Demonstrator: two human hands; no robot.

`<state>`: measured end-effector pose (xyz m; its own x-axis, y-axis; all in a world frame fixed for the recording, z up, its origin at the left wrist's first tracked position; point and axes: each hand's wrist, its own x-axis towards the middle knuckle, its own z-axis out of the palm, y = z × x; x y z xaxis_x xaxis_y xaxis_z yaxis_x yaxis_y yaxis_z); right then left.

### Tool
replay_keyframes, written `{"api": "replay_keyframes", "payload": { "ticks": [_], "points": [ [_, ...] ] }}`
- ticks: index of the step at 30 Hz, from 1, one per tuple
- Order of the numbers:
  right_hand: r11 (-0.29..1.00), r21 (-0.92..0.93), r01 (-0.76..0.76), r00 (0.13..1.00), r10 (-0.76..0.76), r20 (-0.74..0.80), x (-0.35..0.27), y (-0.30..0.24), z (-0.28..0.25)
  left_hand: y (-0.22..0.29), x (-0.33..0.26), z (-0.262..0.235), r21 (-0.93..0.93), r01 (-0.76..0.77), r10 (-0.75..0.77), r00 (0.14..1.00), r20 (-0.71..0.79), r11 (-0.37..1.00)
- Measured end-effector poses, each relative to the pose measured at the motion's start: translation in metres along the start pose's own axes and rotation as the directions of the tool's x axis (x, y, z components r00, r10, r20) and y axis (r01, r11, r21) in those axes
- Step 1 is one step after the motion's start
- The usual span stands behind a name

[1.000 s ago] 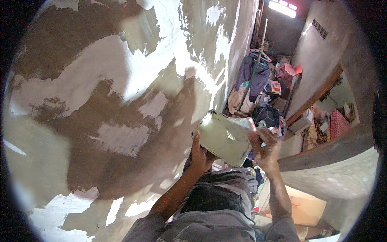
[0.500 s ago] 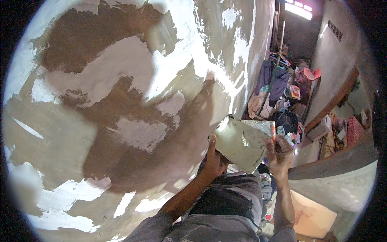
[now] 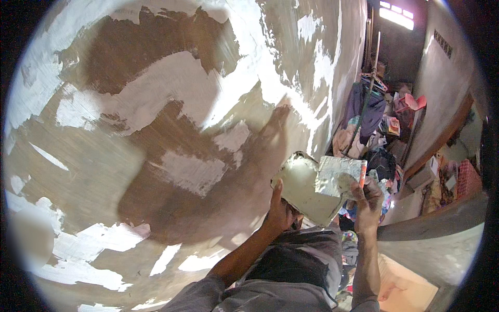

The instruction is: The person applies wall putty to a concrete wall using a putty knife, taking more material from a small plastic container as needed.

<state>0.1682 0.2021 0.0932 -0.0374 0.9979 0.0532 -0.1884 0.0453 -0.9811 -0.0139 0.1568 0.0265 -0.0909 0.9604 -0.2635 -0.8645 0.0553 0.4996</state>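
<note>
My left hand [image 3: 282,212] grips a flat, pale plastering board [image 3: 297,183] by its lower left edge, the thumb lying on the face. Greyish-white filler coats the board, and its rim is crusted. In my right hand [image 3: 370,202] is a wide putty knife [image 3: 330,174] with an orange strip along its handle side. Its smeared blade overlaps the right part of the board; I cannot tell whether the two touch. To the left rises a brown-grey wall [image 3: 171,140] with uneven white filler patches, my shadow falling across it.
Clothes [image 3: 370,112] hang and pile up beside a long pole [image 3: 375,62] at the far right. A pink plastic item [image 3: 415,102] is near them. A low curved wall [image 3: 431,226] runs along the right, and an orange-tan panel [image 3: 408,283] lies below it.
The putty knife has come from the board's far right side to over its face, so the blade's broad side now shows. The view has shifted slightly left.
</note>
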Motion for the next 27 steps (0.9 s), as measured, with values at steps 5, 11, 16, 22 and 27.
{"api": "replay_keyframes", "payload": {
  "ticks": [5, 11, 16, 22, 27],
  "points": [
    [1.0, 0.0, 0.002, 0.998, -0.002, 0.059, 0.002, 0.004, -0.009, 0.001, 0.003, 0.004, -0.011, -0.027, 0.027, 0.999, 0.04, 1.0],
    [0.996, 0.086, 0.003, 1.0, -0.004, 0.014, 0.006, 0.021, -0.026, -0.001, 0.003, 0.007, 0.06, -0.028, 0.022, 0.995, 0.096, 0.998],
    [0.968, 0.207, -0.144, 0.988, 0.129, 0.085, 0.006, 0.027, -0.039, -0.013, 0.005, 0.015, -0.009, -0.053, 0.054, 0.998, 0.035, 0.999],
    [0.861, 0.405, -0.308, 0.95, 0.303, 0.078, 0.006, 0.022, -0.046, -0.021, 0.003, 0.019, -0.057, -0.009, 0.018, 0.988, 0.154, 0.998],
    [0.757, 0.48, -0.444, 0.895, 0.35, 0.276, 0.011, 0.008, -0.042, -0.002, 0.001, 0.024, 0.002, -0.148, 0.147, 0.988, 0.041, 0.989]
  ]
}}
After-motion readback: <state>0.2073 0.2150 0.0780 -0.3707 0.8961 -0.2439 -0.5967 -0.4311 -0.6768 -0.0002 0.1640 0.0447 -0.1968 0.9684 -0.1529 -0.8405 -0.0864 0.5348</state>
